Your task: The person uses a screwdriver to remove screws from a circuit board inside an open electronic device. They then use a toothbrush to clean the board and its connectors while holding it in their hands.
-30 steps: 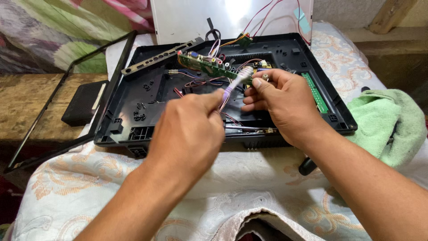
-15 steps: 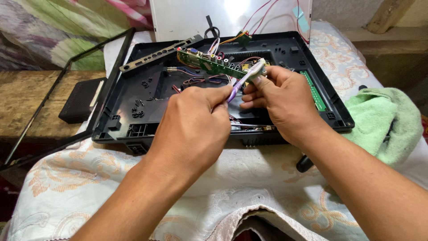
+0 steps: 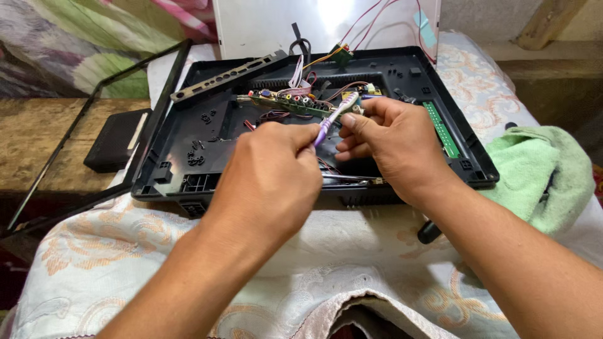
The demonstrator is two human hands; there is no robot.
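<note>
Left hand [image 3: 270, 176] pinches the lower end of a purple-handled brush [image 3: 331, 117] between thumb and forefinger. Right hand [image 3: 392, 150] at 3 o'clock of it, fingers curled, tips on the brush near its head. Brush slants toward 1 o'clock over the green board [image 3: 286, 102] inside the black casing [image 3: 188, 125]. Green towel [image 3: 534, 176] at 3 o'clock.

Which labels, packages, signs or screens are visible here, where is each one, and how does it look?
Screen panel: stands at the far edge behind the black back cover, rectangular, pale grey-white, with red wires across it.
Empty black screen frame: lies at the left, thin and rectangular.
Teal tape strip: on the panel, upper right.
No packages or signs.
</note>
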